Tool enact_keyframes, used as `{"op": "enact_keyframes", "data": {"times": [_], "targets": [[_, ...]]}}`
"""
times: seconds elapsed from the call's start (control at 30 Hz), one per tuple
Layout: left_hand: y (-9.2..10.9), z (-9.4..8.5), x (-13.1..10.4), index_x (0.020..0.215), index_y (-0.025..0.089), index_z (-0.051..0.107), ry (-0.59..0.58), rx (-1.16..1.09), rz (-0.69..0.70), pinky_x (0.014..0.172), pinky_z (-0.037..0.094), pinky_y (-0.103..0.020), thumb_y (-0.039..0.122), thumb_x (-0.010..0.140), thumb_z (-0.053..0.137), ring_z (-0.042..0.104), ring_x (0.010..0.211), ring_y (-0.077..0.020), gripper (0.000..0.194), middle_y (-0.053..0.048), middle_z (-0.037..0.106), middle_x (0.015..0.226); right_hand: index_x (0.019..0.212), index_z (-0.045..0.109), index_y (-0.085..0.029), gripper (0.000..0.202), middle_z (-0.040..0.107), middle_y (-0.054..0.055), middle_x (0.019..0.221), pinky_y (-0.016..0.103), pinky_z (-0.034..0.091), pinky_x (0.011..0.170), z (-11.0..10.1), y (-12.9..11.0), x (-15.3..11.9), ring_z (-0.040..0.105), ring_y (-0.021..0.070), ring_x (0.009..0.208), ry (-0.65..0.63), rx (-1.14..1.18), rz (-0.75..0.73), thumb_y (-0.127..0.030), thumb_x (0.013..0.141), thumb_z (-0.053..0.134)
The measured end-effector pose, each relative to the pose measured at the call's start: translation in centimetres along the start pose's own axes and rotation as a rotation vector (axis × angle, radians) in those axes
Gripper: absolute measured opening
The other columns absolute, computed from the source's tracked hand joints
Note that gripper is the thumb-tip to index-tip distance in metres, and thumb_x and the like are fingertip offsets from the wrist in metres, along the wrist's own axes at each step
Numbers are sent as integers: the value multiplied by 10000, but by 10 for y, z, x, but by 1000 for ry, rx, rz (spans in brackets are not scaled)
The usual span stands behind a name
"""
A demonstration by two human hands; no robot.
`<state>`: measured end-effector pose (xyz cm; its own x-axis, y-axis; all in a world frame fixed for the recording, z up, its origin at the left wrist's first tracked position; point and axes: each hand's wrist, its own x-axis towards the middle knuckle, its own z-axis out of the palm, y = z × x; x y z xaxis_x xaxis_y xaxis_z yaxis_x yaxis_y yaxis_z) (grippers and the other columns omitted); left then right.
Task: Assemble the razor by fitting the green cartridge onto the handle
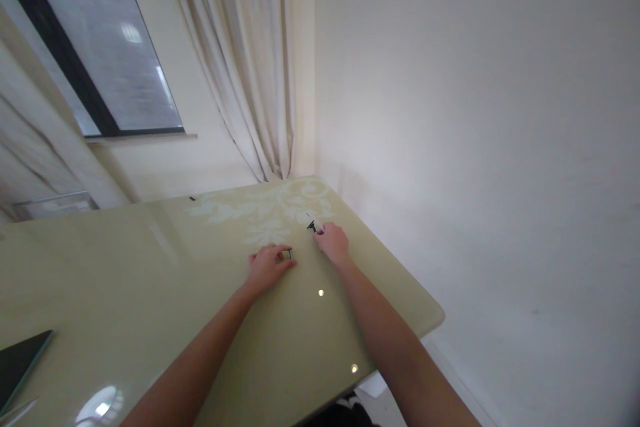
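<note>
My left hand [269, 267] rests low over the glossy pale green tabletop [200, 280]. Between its thumb and finger is a small, dark, upright piece [290, 254] with a teal tint, too small to name. Slightly farther off and to the right, my right hand [333, 241] is closed around a small black piece [311, 226] with short projecting arms. A thin, pale, pointed part [315, 218] sticks out beside it; its kind is unclear. The two hands are apart, and the held pieces do not touch.
A small black bit [193, 199] lies near the table's far edge. At the left is a dark flat panel [23, 363]. White walls and a curtain [245, 67] border the table. Its rounded right corner [440, 317] ends near my right forearm.
</note>
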<state>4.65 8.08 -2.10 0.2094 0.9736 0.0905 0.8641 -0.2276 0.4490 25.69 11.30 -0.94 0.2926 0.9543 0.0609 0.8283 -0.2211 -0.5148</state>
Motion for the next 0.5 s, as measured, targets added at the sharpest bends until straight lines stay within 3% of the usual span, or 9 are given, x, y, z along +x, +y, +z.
{"op": "enact_keyframes", "data": {"times": [0.17, 0.33, 0.5], "targets": [[27, 14, 30, 1228, 296, 759, 11, 6, -30, 937, 404, -431, 492, 889, 678, 642, 1132, -314, 400, -93, 757, 1086, 1029, 779, -196, 216, 781, 136, 1052, 296, 492, 748, -6, 8, 3, 731, 277, 988, -4, 18, 1, -330, 902, 668], [40, 25, 47, 1279, 282, 726, 31, 38, -11, 980, 387, -464, 530, 924, 629, 633, 1159, -333, 443, -105, 758, 1111, 1014, 775, -187, 247, 774, 120, 1044, 281, 467, 738, -6, 9, 1, 714, 256, 968, 0, 49, -21, -393, 894, 708], [39, 29, 47, 1305, 285, 703, 43, 37, 4, 1006, 370, -467, 572, 925, 618, 628, 1166, -323, 484, -97, 753, 1136, 1041, 766, -138, 352, 757, 144, 1061, 269, 449, 781, -16, 14, 6, 682, 224, 977, 41, 68, -36, -367, 1034, 499]]}}
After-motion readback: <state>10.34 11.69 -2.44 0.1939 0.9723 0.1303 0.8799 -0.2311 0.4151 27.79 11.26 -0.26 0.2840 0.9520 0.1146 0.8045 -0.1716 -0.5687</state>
